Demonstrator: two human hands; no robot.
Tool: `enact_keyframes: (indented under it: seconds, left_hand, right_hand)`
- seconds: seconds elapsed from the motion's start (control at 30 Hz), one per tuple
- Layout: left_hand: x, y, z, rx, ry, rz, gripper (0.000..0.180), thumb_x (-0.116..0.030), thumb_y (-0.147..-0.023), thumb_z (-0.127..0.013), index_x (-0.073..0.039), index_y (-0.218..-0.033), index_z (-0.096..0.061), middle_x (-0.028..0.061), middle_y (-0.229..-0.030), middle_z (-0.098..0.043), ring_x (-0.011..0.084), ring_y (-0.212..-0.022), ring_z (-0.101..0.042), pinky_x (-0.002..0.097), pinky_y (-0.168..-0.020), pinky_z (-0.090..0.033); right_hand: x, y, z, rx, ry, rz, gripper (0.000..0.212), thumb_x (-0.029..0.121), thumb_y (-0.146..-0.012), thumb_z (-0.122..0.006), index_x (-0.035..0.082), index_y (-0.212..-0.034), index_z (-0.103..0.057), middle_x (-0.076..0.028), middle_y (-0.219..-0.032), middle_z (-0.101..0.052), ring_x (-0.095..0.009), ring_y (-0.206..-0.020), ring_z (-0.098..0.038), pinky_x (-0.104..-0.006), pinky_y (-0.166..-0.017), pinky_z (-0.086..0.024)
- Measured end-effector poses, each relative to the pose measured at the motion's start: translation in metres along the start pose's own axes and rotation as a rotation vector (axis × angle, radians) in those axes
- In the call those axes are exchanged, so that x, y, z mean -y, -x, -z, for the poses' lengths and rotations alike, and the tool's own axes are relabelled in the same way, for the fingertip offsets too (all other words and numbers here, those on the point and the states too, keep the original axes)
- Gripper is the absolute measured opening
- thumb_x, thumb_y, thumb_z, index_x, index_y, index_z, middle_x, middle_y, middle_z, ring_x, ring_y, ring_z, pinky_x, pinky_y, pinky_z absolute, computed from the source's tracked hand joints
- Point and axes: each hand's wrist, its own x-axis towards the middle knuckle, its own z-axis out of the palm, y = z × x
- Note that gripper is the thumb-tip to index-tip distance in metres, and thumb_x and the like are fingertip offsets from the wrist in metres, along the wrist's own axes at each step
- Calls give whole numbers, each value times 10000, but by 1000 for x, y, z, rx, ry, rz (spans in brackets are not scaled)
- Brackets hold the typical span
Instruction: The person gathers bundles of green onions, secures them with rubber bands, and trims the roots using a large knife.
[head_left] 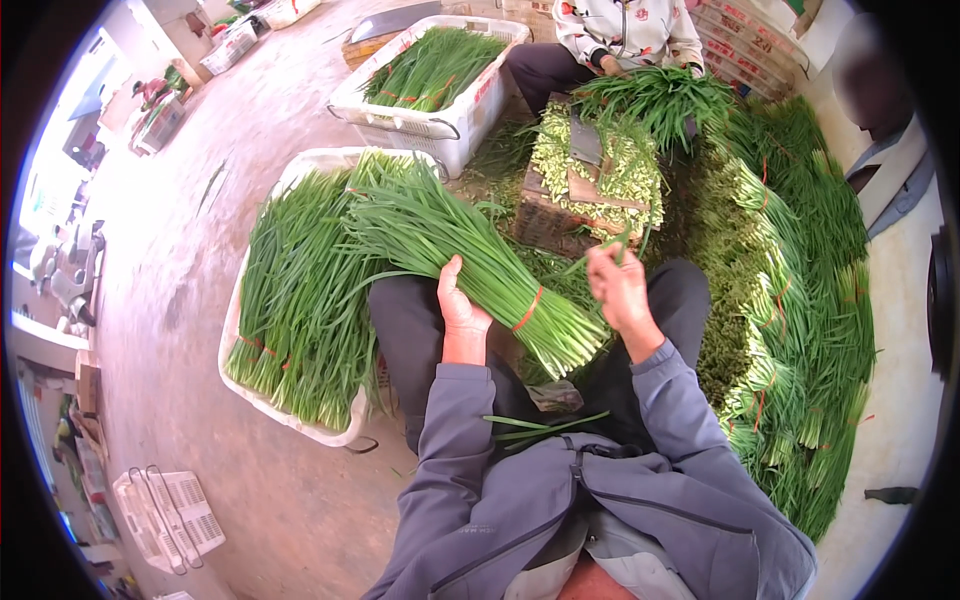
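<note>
A thick bunch of garlic chives (pixel 455 235), bound by an orange-red band near its pale stem ends, lies slanted above my lap. My left hand (pixel 463 300) is wrapped around it from below, with the thumb on top. To the right of the stem ends, my right hand (pixel 620 290) is closed in a pinch on a few loose green chive blades (pixel 624 243), apart from the bunch. Some loose blades (pixel 545 428) rest on my jacket and lap. A white plastic basket (pixel 232 345) full of banded chive bunches stands by my left knee.
Ahead is a wooden crate (pixel 543 218) covered in cut stem ends, with a cleaver (pixel 585 142) on it. A co-worker's hand (pixel 610 66) is at chives behind it. Another filled basket (pixel 455 148) stands far left. Chive bunches (pixel 835 300) are piled along the right wall.
</note>
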Motion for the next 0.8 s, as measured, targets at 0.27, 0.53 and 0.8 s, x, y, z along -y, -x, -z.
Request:
enact_keyframes:
  seconds: [0.27,0.53,0.8]
  left_hand:
    - [4,-3,3,-1,-154,-53,438,-181,-916,-634,-19,-1316,-559,90,-1222,-655,258,-1082,-642,427,-967,-520]
    - [20,5,-8,0,-415,-85,434,-104,-925,-605,-15,-1345,-539,86,-1249,-638,223,-1104,-636,389,-940,-525]
    - [22,11,-14,-2,-509,-102,475,-76,-873,-655,-27,-1335,-555,54,-1235,-632,192,-1103,-624,354,-939,-502]
  right_hand:
    - [-5,-15,32,-43,1328,372,505,221,-828,-745,29,-1260,-566,-164,-978,-684,-368,-970,-663,-465,-862,-526]
    - [35,-17,-103,402,950,869,186,134,-907,-689,-22,-1008,-679,-162,-877,-663,-287,-734,-677,-381,-671,-547]
    - [37,-32,-129,261,1081,804,251,207,-883,-719,40,-1013,-583,-166,-889,-639,-383,-802,-638,-459,-719,-525]
